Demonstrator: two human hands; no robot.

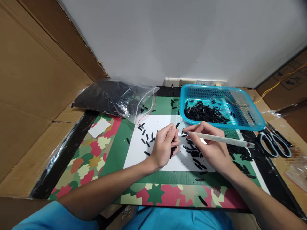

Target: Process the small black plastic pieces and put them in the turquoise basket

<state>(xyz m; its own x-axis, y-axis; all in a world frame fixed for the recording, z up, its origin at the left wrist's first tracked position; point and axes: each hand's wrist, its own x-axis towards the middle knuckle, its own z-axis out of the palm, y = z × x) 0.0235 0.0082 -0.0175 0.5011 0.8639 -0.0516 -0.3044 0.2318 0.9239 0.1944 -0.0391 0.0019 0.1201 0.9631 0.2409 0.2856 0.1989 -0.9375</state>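
Black slender pieces [194, 154], white stick [220, 139]

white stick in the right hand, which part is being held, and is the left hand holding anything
The right hand pinches the white stick near its left tip. The left hand grips a small black piece by its lower end.

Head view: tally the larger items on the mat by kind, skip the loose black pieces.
Blue basket: 1
Clear plastic bag of black pieces: 1
Scissors: 1
White sheet: 1
White paper scrap: 1
Thin white stick, held in the right hand: 1
Total: 6
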